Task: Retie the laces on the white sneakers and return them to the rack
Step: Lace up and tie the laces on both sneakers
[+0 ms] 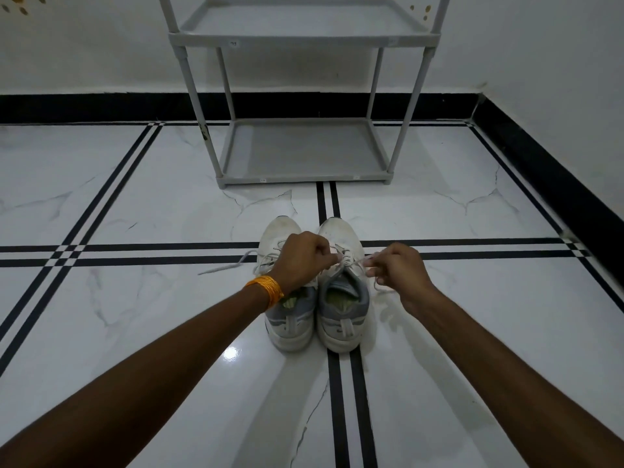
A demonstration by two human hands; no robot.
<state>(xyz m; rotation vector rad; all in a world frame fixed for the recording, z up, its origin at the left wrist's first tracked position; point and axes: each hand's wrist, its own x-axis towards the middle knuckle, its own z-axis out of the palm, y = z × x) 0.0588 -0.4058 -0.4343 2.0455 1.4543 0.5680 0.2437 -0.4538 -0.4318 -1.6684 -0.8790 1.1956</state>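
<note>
- Two white sneakers [315,292], scuffed, with grey padded collars, stand side by side on the glossy marble floor [152,204], toes toward the grey plastic rack [304,153]
- Left hand [302,261] and right hand [398,271]: fingers pinched shut on the right sneaker's thin flat laces [351,263]
- Left sneaker's lace trails loose; open floor lies around the pair, and the rack's shelves are bare

White marble floor [141,204] with black stripes; black skirting [84,108].
</note>
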